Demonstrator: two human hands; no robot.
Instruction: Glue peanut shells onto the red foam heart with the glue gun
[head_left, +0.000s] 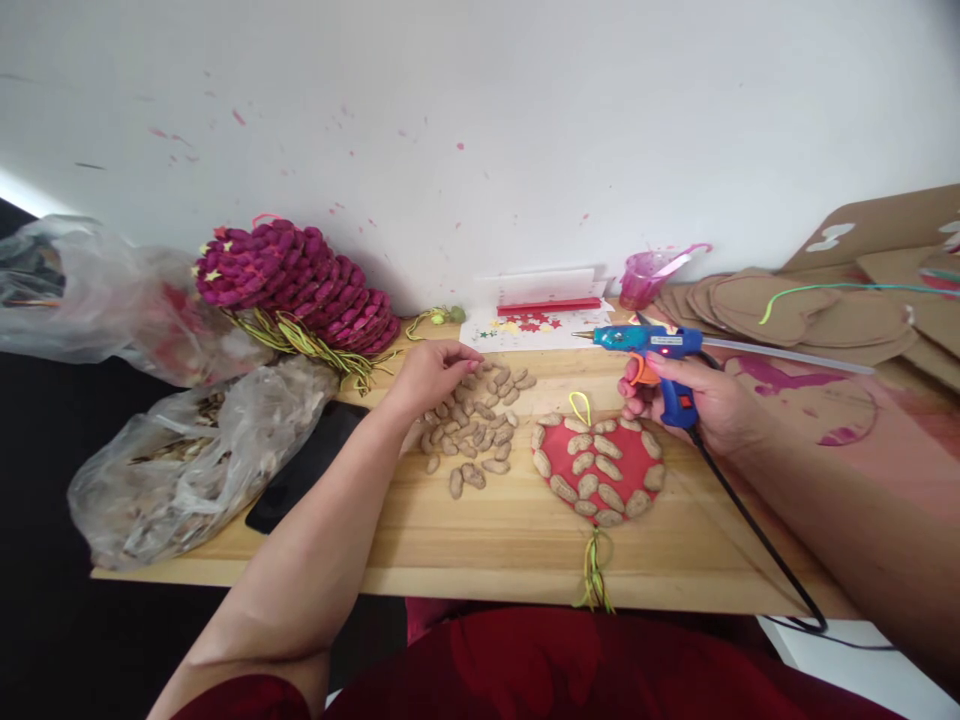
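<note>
In my right hand [709, 400] is a blue hot glue gun [649, 342], its nozzle pointing left and a finger on the orange trigger. A clear glue stick [795, 357] sticks out of its back. My left hand [439, 375] is over the far side of a loose pile of peanuts [480, 432], fingertips pinched together. What lies between them, if anything, is hidden. Between the hands rests a red heart [556, 450] edged with peanuts, with more in rows down its middle. It has a yellow loop [579, 404] on top and a green-yellow tassel [594, 575] below.
Stacked magenta peanut hearts [300, 280] and plastic bags [202, 460] stand left, beside a black flat object [307, 475]. Paper with star cutouts [517, 335] and a pink-stained cup [641, 280] are behind. Cardboard hearts [795, 305] pile up right. The gun's black cord [757, 540] trails over the front edge.
</note>
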